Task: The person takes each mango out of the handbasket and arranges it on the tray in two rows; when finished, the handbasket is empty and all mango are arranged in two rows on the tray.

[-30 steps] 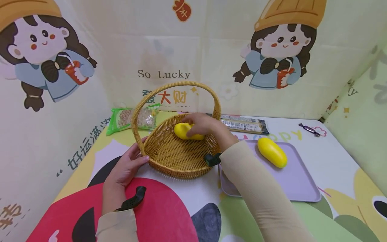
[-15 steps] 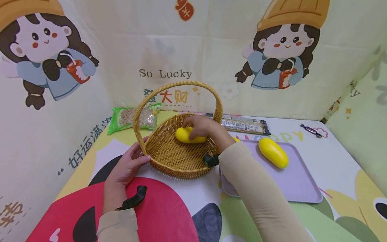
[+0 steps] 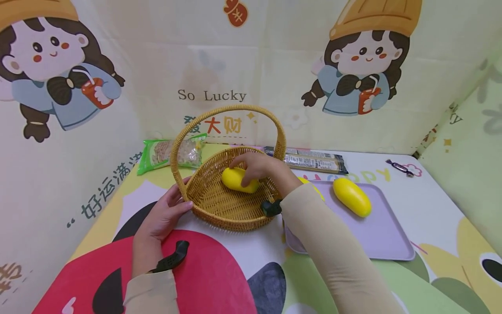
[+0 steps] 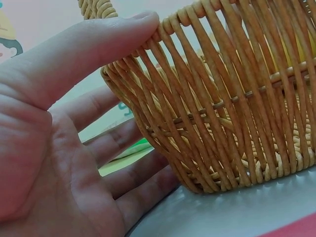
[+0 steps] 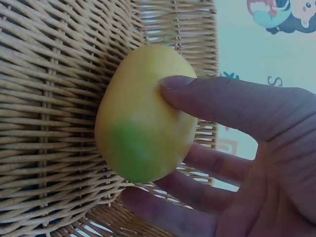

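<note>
An oval wicker basket [image 3: 219, 205] with a tall arched handle stands on the table. At its left end my left hand [image 3: 164, 213] holds it, thumb on the rim and fingers along the outer wall, as the left wrist view shows. Inside, my right hand [image 3: 256, 168] pinches a yellow mango [image 3: 235, 179] between thumb and fingers, low near the basket floor. In the right wrist view this mango [image 5: 143, 113] has a green patch at its near end. Whether it touches the floor, I cannot tell.
On the right, a lilac tray [image 3: 392, 235] bears another mango [image 3: 352, 197]; a further yellow thing [image 3: 313, 187] is partly hidden by my right sleeve. Behind lie a green-edged bag [image 3: 157, 155], long dark packets [image 3: 313, 161] and a wrapped candy [image 3: 400, 167].
Inside the basket, my right hand and the mango have moved slightly left and nearer to me. My left hand has kept its place on the basket.
</note>
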Tool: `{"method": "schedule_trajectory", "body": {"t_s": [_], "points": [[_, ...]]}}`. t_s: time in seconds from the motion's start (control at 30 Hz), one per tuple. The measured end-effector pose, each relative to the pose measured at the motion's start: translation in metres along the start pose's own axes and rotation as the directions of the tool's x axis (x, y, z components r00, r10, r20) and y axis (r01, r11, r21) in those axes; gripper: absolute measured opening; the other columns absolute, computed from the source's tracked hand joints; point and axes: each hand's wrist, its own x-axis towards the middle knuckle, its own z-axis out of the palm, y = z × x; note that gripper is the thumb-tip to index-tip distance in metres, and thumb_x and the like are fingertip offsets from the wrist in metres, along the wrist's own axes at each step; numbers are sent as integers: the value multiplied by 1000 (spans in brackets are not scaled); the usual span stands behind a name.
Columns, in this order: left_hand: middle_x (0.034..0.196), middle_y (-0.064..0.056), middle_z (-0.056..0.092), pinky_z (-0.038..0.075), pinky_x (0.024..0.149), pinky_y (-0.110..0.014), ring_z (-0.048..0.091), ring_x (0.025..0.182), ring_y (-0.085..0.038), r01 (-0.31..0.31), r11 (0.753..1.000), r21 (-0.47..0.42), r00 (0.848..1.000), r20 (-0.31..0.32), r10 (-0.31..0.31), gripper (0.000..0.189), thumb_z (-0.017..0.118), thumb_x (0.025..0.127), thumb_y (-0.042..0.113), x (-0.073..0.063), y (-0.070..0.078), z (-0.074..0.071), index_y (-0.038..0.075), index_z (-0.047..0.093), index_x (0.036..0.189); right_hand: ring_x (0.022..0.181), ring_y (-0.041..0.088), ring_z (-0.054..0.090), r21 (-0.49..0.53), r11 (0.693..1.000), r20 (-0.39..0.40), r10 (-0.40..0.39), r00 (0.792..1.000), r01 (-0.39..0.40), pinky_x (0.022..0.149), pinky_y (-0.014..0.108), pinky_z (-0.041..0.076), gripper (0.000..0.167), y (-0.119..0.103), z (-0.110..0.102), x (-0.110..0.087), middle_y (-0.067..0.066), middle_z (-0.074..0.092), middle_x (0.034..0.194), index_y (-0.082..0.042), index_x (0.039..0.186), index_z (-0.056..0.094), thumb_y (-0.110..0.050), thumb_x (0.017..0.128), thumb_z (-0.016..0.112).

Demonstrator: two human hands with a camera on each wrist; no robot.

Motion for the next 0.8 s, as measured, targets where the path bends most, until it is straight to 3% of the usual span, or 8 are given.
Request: {"method": "schedule_trajectory", "body": {"t_s": [0.1, 0.2, 0.33, 0.47, 0.63, 0.8], "points": [[164, -6, 34, 41, 105, -18, 38, 142, -16, -1, 1000, 4, 1000, -4, 1, 71, 61, 100, 7, 0, 0, -1, 22, 30, 162, 107, 28, 57, 24, 1000, 17, 15, 1000, -15, 84, 42, 56, 67, -2, 1, 1, 17, 53, 144, -32, 148, 57, -10, 88, 78], [164, -6, 34, 41, 106, -19, 38, 142, -16, -6, 1000, 4, 1000, 3, 6, 70, 60, 101, 6, 0, 1, -1, 21, 30, 163, 111, 27, 57, 35, 999, 26, 23, 999, -24, 86, 43, 57, 68, -2, 2, 1, 15, 51, 147, -32, 148, 56, -9, 88, 78], [163, -5, 35, 41, 105, -18, 39, 142, -16, -5, 1000, 0, 1000, 6, 5, 71, 60, 101, 6, 0, 0, -2, 21, 29, 163, 117, 26, 52, 13, 1000, 28, 8, 1000, -8, 83, 37, 55, 69, -2, 2, 3, 9, 46, 156, -32, 149, 55, -9, 88, 78], [163, -4, 36, 41, 105, -18, 40, 142, -15, -10, 1000, -3, 1000, 9, 10, 71, 59, 101, 5, 0, 0, -2, 21, 30, 163, 113, 26, 53, -1, 1000, 33, -4, 999, 4, 80, 36, 53, 69, -2, 2, 2, 7, 41, 161, -33, 150, 54, -11, 89, 78], [161, -2, 38, 41, 106, -18, 42, 141, -15, -20, 1000, -10, 1000, 17, 20, 70, 60, 101, 5, 1, -1, -2, 21, 31, 162, 110, 26, 55, 27, 1000, 46, 5, 999, -6, 82, 40, 58, 68, 0, 2, 0, 9, 44, 156, -33, 150, 54, -12, 90, 78], [161, 0, 38, 42, 105, -16, 41, 142, -11, -23, 1000, -18, 999, 24, 24, 70, 58, 101, 3, 3, -4, -3, 22, 30, 163, 116, 26, 54, 15, 999, 22, -37, 999, 36, 85, 36, 55, 66, -1, -1, -3, 9, 46, 156, -30, 150, 54, -14, 90, 77]]}}
